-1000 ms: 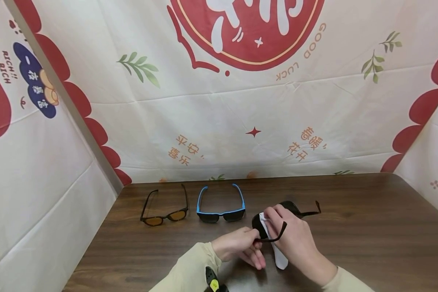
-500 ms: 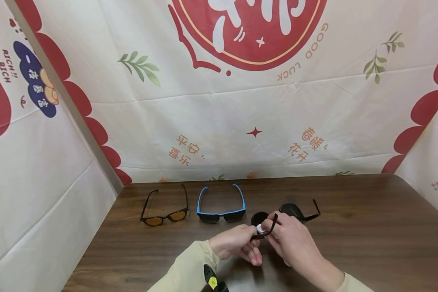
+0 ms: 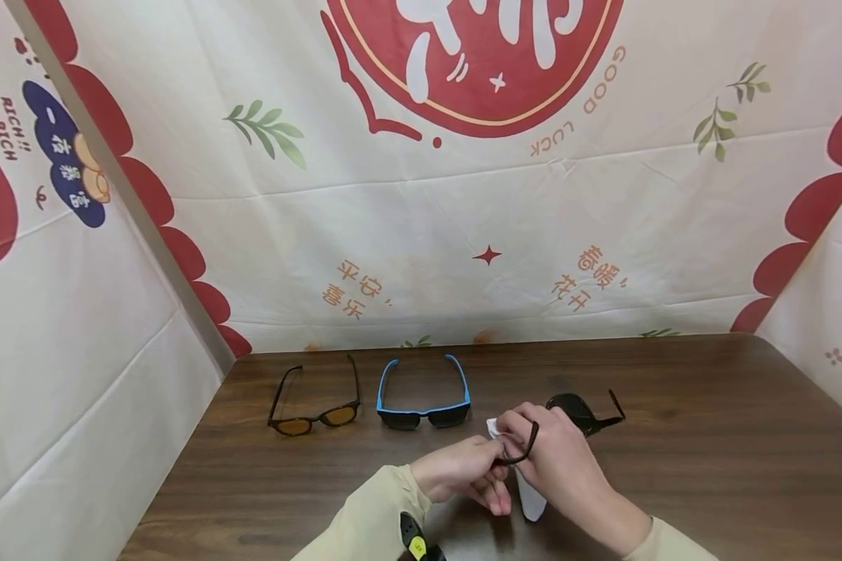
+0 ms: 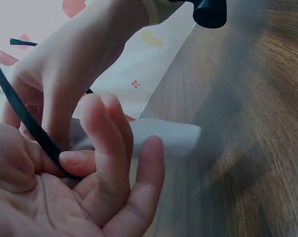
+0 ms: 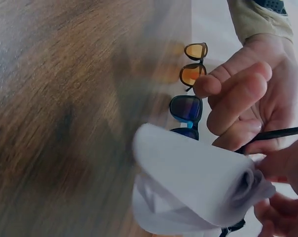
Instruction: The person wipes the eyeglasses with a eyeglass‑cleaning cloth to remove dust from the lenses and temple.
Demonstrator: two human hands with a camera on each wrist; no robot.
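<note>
A pair of black sunglasses (image 3: 570, 407) is held over the right half of the table. My left hand (image 3: 463, 469) pinches it near the hinge of one temple arm (image 4: 23, 111), between thumb and finger, the other fingers loosely spread. My right hand (image 3: 560, 456) grips a white cloth (image 5: 188, 173) against the nearer lens. That lens is hidden by the fingers and cloth, while the far lens and its temple arm stick out to the right. A loose end of the cloth hangs below the right hand in the head view.
Sunglasses with blue temple arms (image 3: 424, 413) lie unfolded on the brown wooden table (image 3: 730, 452), left of the hands. Farther left lie dark-framed glasses with orange lenses (image 3: 316, 421). A printed white cloth backdrop (image 3: 421, 226) rises behind the table, with another side panel at left.
The right hand and cloth have shifted over the nearer lens, which showed in both earlier frames. The cloth's hanging end, mostly hidden half a second ago, shows again. The sunglasses have moved slightly right.
</note>
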